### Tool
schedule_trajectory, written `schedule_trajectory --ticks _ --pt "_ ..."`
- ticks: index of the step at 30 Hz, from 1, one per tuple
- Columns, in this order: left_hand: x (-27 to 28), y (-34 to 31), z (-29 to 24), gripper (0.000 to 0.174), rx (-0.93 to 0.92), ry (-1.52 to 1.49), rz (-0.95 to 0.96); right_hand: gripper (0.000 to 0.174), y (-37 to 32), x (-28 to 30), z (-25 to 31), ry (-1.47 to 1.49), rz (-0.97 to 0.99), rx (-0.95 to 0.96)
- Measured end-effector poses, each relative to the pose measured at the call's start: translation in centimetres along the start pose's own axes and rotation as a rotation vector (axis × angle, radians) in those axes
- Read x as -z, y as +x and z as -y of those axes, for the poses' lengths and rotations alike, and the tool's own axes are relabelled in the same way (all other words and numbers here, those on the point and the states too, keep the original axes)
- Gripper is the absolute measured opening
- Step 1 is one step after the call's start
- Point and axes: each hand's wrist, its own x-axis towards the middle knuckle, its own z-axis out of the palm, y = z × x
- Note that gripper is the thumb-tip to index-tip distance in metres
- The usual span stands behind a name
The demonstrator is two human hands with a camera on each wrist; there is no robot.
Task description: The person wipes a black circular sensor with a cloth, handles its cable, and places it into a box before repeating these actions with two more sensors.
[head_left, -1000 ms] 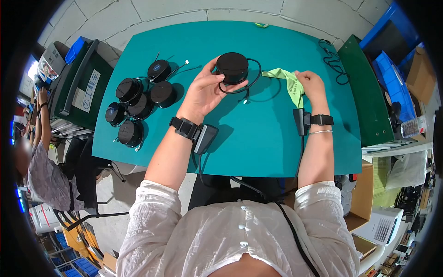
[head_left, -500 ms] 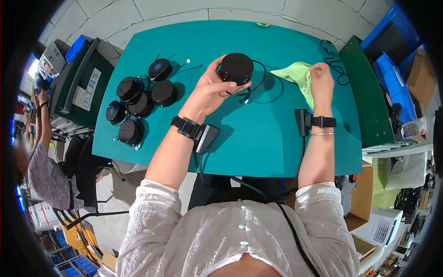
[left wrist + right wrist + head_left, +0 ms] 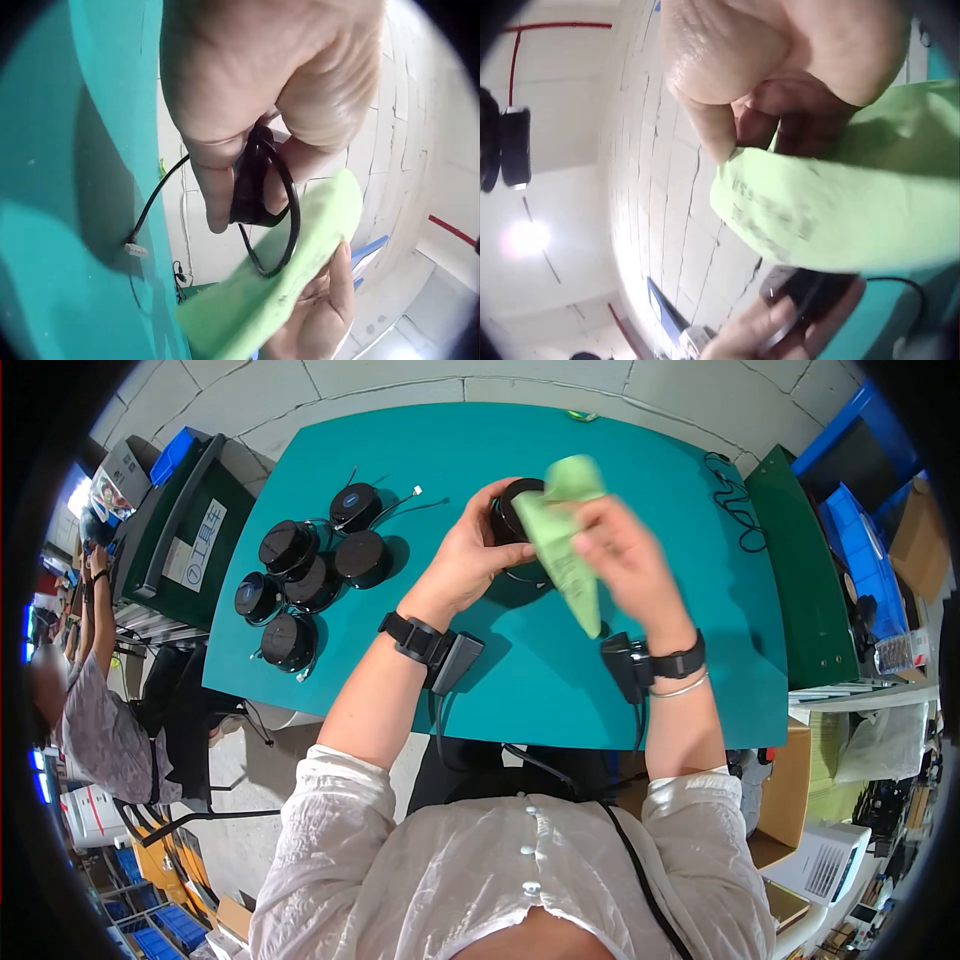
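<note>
My left hand [image 3: 458,565] holds a black round device [image 3: 508,510] by its sides above the table. From the device hangs a looped black cable [image 3: 292,202] that ends in a white connector [image 3: 136,249]. With thumb and fingers my right hand [image 3: 632,565] pinches the edge of a light green cloth [image 3: 560,555], which bears small dark print. In the head view the cloth is blurred and overlaps the device's right part, hiding it. The right wrist view shows the cloth [image 3: 840,214] spread close above the device [image 3: 821,289].
Several similar black round devices [image 3: 362,558] with cables stand on the left of the green table [image 3: 450,700]. A black cable [image 3: 738,510] lies at the right edge, a small green and yellow item [image 3: 581,416] at the back. Another person [image 3: 110,730] is at far left.
My right hand has swung left with the cloth, from the table's right side up to the device. The left hand keeps its hold on the device.
</note>
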Motion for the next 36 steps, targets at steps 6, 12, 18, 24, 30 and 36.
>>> schedule_trajectory --ticks 6,12,18,24,30,36 --pt "0.5 -0.2 0.3 0.074 -0.004 0.073 -0.038 0.055 0.2 -3.5 0.6 -0.770 0.219 0.344" --pt "-0.5 -0.3 0.3 0.077 -0.037 0.160 0.044 0.067 0.5 -2.5 -0.7 -0.802 -0.009 0.275" --pt "0.2 -0.1 0.1 0.071 -0.115 0.107 -0.133 0.057 0.4 -4.2 0.0 -0.849 0.112 0.432" --pt "0.2 -0.4 0.7 0.068 0.030 0.193 0.065 0.064 0.3 -4.6 1.3 -0.886 0.137 0.436" --pt "-1.0 -0.6 0.4 0.074 -0.061 0.200 0.057 0.071 0.6 -2.9 -0.8 -0.792 -0.035 0.342" --pt "-1.2 -0.5 -0.6 0.076 -0.083 -0.009 0.060 0.046 0.1 -2.6 -1.1 -0.075 -0.290 0.074"
